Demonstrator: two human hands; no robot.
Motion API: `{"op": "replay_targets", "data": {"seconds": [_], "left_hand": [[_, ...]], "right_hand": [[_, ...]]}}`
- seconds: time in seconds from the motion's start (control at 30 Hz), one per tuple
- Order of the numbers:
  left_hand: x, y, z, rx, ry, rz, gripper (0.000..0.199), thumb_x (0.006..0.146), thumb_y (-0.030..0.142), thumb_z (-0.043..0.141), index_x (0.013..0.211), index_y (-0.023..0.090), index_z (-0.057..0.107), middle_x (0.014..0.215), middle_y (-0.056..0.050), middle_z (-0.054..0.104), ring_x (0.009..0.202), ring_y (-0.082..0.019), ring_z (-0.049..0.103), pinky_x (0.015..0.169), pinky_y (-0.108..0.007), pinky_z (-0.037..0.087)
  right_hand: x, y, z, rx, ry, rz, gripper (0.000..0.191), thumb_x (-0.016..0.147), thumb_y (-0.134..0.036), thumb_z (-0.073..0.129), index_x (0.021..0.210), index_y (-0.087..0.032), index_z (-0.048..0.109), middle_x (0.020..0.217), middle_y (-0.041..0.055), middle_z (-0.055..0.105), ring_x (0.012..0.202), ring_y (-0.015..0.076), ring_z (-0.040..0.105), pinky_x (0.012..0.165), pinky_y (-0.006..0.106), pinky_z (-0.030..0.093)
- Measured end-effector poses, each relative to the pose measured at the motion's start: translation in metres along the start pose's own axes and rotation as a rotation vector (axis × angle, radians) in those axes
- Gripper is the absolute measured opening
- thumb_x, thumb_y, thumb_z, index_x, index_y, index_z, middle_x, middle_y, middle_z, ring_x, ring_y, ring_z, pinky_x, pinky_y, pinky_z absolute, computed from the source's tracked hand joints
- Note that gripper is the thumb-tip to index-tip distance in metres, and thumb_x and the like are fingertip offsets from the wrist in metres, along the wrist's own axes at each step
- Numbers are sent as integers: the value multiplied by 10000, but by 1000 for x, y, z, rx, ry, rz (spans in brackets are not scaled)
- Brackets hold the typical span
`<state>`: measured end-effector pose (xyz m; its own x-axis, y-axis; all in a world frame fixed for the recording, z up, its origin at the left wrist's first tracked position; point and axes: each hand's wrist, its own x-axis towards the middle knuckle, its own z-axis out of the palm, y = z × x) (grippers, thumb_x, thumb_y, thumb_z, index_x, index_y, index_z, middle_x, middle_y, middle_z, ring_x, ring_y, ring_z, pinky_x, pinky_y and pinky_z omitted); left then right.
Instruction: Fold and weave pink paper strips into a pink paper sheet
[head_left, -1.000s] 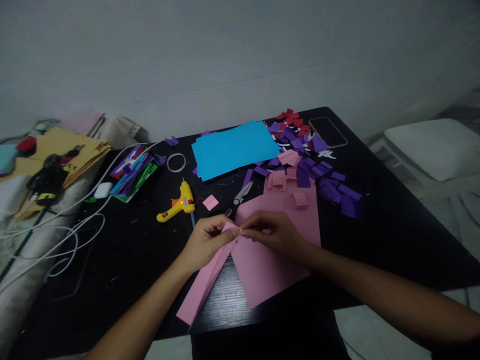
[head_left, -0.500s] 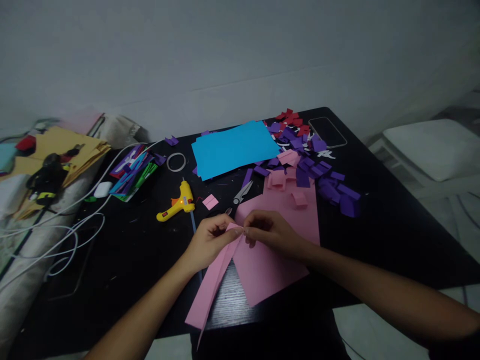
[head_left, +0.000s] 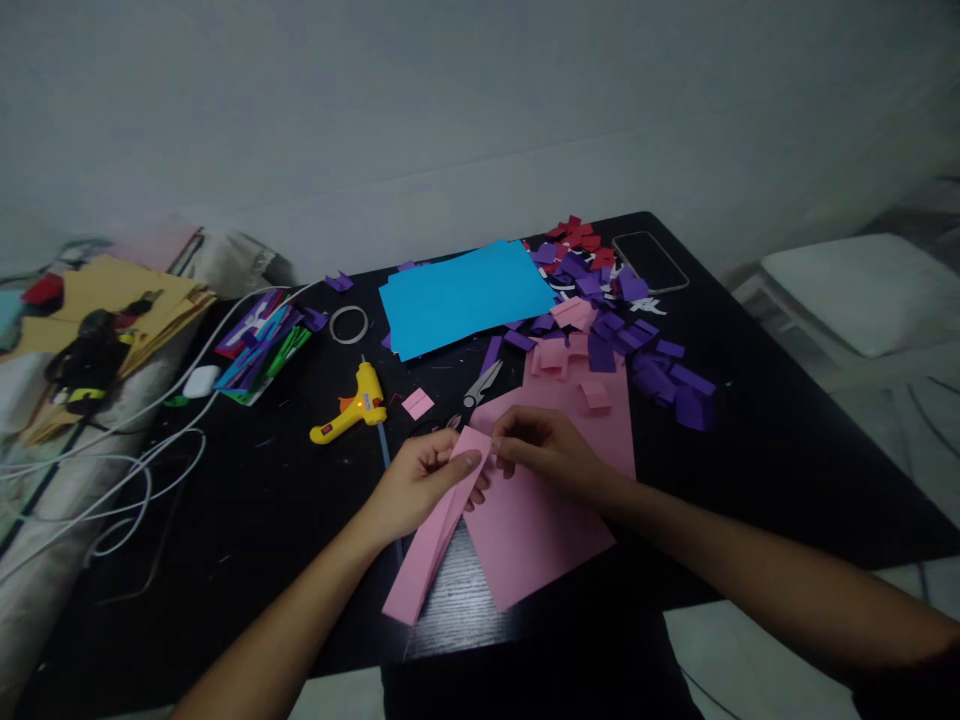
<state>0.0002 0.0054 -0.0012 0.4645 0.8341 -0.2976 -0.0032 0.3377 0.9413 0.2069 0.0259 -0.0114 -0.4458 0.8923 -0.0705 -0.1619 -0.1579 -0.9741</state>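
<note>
My left hand (head_left: 424, 480) is closed around a long folded strip of pink paper (head_left: 431, 560), thumb on top and fingers beneath. The strip slants down toward the table's front edge, its layers slightly parted at the lower end. With thumb and fingers together, my right hand (head_left: 544, 450) pinches the strip's upper right corner; the fingertips partly hide that corner. Beneath my right hand lies a larger sheet of pink paper (head_left: 536, 550). Just beyond the hands are scissors (head_left: 481, 385), their handles partly hidden, and a small creased pink paper square (head_left: 418, 403).
A yellow glue gun (head_left: 360, 405) with a lit orange light lies left of centre, near a tape ring (head_left: 349, 325). Blue sheets (head_left: 465, 300) lie at the back. Purple paper pieces (head_left: 664, 375) and red ones are heaped at right. White cables (head_left: 150, 470) loop across the left.
The strip's upper end has turned to show its flat face, and its lower layers have come closer together. My left fingers now show beneath it; my right fingertips have shifted slightly along its corner.
</note>
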Motion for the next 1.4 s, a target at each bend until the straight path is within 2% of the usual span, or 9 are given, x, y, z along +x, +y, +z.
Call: {"op": "replay_targets", "data": {"seconds": [0.37, 0.57, 0.8, 0.87, 0.97, 1.07, 1.17, 1.3, 1.4], "left_hand": [[1, -3, 2, 10, -28, 11, 341, 932, 452, 735, 843, 129, 668, 859, -97, 764, 682, -161, 720, 605, -278, 622], [-1, 0, -8, 47, -14, -51, 364, 905, 463, 767, 846, 114, 683, 717, -58, 730, 580, -144, 699, 573, -267, 610], [-7, 19, -35, 169, -19, -99, 370, 892, 465, 778, 802, 119, 682, 733, -67, 749, 537, -117, 678, 496, -199, 532], [-8, 23, -42, 200, 22, -55, 362, 894, 456, 774, 786, 119, 698, 692, -51, 734, 509, -104, 654, 500, -197, 530], [-6, 25, -52, 192, 190, 34, 335, 856, 440, 808, 793, 126, 709, 598, -15, 686, 490, -107, 633, 502, -200, 536], [-4, 25, -60, 117, 422, 131, 318, 788, 393, 866, 890, 133, 714, 616, 1, 682, 487, -102, 615, 475, -188, 518], [-2, 25, -63, 28, 592, 236, 380, 756, 335, 890, 1025, 154, 692, 678, 22, 680, 517, -95, 618, 481, -177, 506], [0, 22, -55, -19, 582, 265, 461, 744, 312, 895, 1105, 178, 641, 722, 39, 680, 484, -68, 574, 474, -170, 473], [2, 15, -39, 42, 492, 225, 526, 734, 319, 902, 1155, 185, 617, 739, 45, 679, 483, -72, 574, 469, -180, 482]], "right_hand": [[-1, 10, 2, 26, -109, 69, 338, 874, -474, 786, 789, -169, 668, 673, 6, 696, 619, 128, 645, 610, 260, 520], [6, 4, -12, -1, 56, -25, 297, 892, -440, 770, 824, -171, 664, 685, -7, 661, 614, 123, 629, 612, 266, 511], [16, -6, -31, 116, 284, -76, 281, 857, -417, 792, 786, -193, 637, 690, -17, 628, 624, 131, 620, 637, 290, 544], [17, -7, -31, 139, 316, -90, 283, 842, -415, 798, 772, -200, 629, 688, -20, 621, 630, 132, 623, 631, 287, 552], [18, -6, -30, 159, 311, -63, 254, 825, -380, 786, 762, -200, 617, 680, -21, 631, 639, 138, 641, 634, 285, 561], [16, -6, -31, 141, 191, 32, 194, 804, -304, 757, 742, -186, 617, 702, 1, 672, 661, 152, 672, 668, 298, 569], [13, -10, -31, 64, -84, 150, 97, 793, -234, 730, 778, -155, 676, 768, 40, 715, 714, 173, 698, 705, 311, 567], [8, -13, -26, -9, -445, 274, 178, 782, -249, 792, 900, -143, 711, 848, 23, 713, 766, 169, 670, 719, 291, 529], [5, -8, -15, -9, -497, 229, 243, 867, -345, 777, 997, -154, 703, 861, -9, 666, 781, 143, 619, 711, 257, 473]]}}
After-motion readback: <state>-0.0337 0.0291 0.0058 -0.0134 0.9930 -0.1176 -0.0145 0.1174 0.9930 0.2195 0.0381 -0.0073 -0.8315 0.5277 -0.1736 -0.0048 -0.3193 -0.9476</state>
